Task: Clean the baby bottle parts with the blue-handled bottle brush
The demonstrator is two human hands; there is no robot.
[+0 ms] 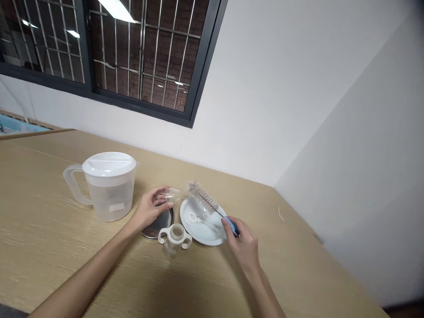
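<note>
My left hand [150,211] is closed around a small clear plastic piece [171,193], held just above a round metal dish [158,223]. My right hand [241,245] grips the blue handle of a bottle brush [205,201], whose bristled end is raised over a white plate [212,236]. On the plate lie a white ring [192,217] and a thin clear part. A baby bottle collar with two handles [175,235] stands on the table in front of the dish, between my hands.
A translucent plastic jug with a white lid [107,185] stands left of the dish on the wooden table [49,229]. White walls meet in a corner behind and to the right. A barred window is at upper left.
</note>
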